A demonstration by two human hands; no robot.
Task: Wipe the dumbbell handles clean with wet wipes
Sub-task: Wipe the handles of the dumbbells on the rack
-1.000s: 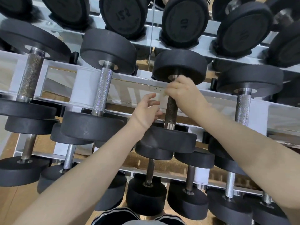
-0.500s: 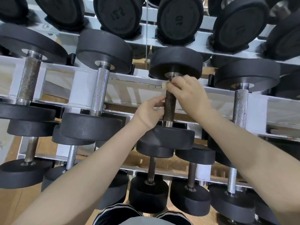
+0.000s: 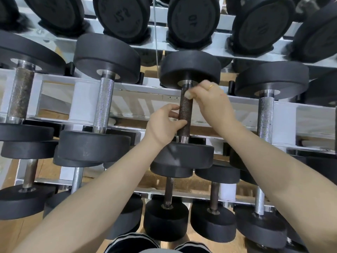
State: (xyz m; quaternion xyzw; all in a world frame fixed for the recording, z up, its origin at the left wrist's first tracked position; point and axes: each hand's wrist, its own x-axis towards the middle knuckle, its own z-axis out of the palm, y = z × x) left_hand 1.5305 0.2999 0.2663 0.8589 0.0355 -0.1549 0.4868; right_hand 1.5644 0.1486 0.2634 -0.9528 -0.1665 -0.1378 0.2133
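A black dumbbell lies on the middle tier of the rack, its dark knurled handle (image 3: 184, 114) running away from me between two round heads. My right hand (image 3: 212, 105) pinches a small white wet wipe (image 3: 188, 94) against the upper end of that handle, just under the far head (image 3: 190, 67). A gold ring shows on one finger. My left hand (image 3: 164, 123) curls around the lower half of the same handle, thumb and fingers on either side, just above the near head (image 3: 184, 154).
The white rack (image 3: 87, 92) holds more black dumbbells on three tiers. A shiny handle (image 3: 104, 105) lies to the left, a rusty one (image 3: 21, 95) further left, another shiny one (image 3: 265, 117) to the right. Wooden floor shows below.
My left hand has moved right and closed around the lower handle. My right hand has shifted slightly on the upper handle with the wipe. The view has drifted a little.
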